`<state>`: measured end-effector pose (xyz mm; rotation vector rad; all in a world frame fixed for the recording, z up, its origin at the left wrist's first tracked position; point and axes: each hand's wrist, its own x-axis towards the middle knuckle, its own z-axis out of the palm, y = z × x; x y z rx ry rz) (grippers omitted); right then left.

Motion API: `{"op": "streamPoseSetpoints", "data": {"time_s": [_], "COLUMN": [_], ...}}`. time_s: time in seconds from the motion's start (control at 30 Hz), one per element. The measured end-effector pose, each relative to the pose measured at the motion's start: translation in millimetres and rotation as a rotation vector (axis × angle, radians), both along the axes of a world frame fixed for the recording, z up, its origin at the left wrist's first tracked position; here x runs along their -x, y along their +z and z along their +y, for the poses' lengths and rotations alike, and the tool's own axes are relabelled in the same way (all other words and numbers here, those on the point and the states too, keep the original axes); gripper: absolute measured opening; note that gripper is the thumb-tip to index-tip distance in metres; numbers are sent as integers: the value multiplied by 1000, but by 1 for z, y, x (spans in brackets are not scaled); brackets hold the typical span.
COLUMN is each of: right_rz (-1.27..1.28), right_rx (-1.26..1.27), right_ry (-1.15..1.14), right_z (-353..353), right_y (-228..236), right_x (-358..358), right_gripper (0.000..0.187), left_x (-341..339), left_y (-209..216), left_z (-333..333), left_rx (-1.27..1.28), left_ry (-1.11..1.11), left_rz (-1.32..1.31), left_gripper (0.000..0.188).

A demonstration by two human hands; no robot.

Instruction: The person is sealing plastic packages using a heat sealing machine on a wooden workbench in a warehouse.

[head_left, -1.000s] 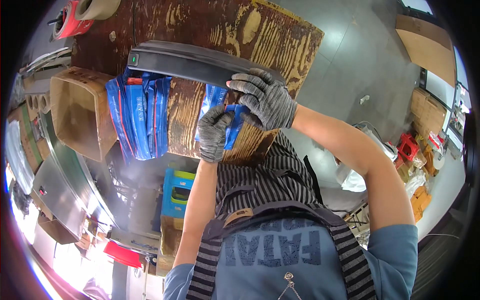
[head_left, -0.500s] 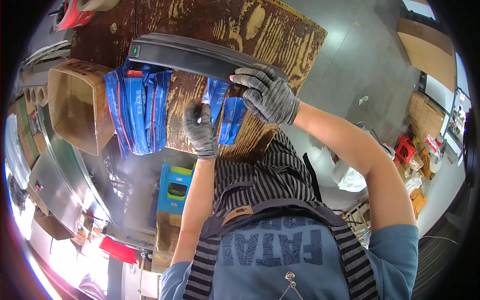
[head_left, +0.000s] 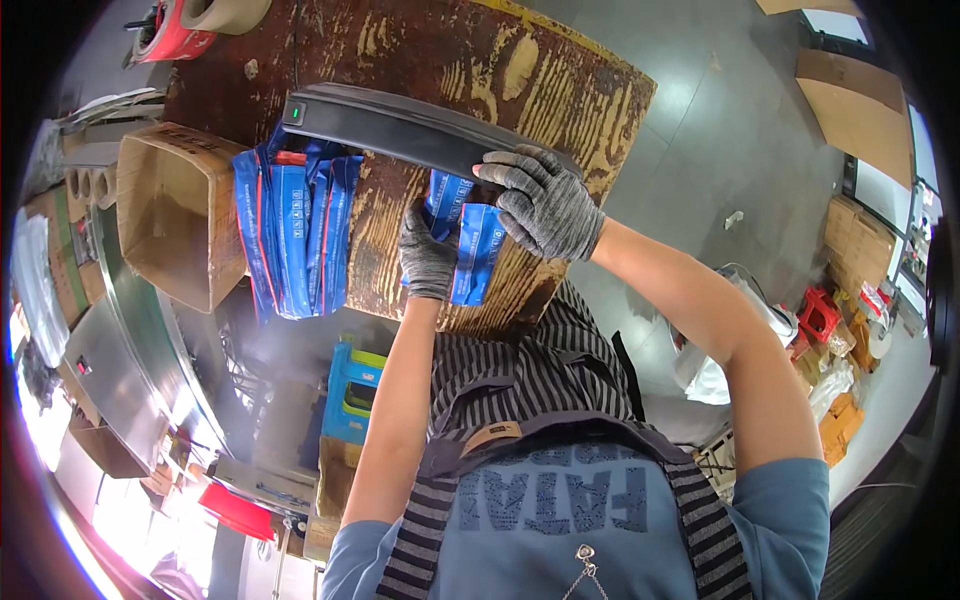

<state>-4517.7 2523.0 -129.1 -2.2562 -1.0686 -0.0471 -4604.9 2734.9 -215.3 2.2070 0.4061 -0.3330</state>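
My left hand (head_left: 428,258), in a grey knit glove, is closed on a slim blue packet (head_left: 448,196) whose far end lies against a long dark bar-shaped bag sealer (head_left: 400,125). A small green light glows at the sealer's left end. On that bar's right part lies my gloved right hand (head_left: 548,208), fingers curled over its near edge. Between my hands another blue packet (head_left: 479,255) lies on the worn wooden table (head_left: 385,225), close to the table's near edge. Left of them, several blue packets (head_left: 297,235) stand in a bunch.
An open cardboard box (head_left: 170,215) adjoins the packets on the left. Rolls of tape (head_left: 225,12) sit at the table's far left. Below the table's near edge stands a blue and green plastic stool (head_left: 352,390). Cartons and a red stool (head_left: 818,315) are on the floor at right.
My left hand has moved in around the packet, and its fingers have closed more. My right hand stays on the sealer. The whole view has shifted slightly.
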Motion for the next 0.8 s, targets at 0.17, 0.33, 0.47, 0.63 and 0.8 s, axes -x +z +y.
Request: {"op": "streamPoseSetpoints", "data": {"time_s": [0.17, 0.33, 0.47, 0.63, 0.8], "right_rz": [-36, -63, -68, -93, -53], "right_rx": [28, 25, 51, 46, 101], "right_ry": [-3, -10, -25, -9, -30], "right_z": [2, 5, 7, 8, 4], "right_y": [3, 3, 3, 6, 6], "right_x": [0, 1, 2, 1, 7], "right_gripper": [15, 16, 14, 14, 18], "left_x": [5, 3, 2, 3, 6], "left_y": [-10, -3, 1, 0, -1], "left_z": [4, 4, 4, 4, 0], "left_rx": [-92, -36, -4, -28, -26], "left_ry": [-35, -13, 22, 14, 13], "left_rz": [-101, -70, -43, -112, -93], "left_gripper": [70, 71, 72, 68, 64]}}
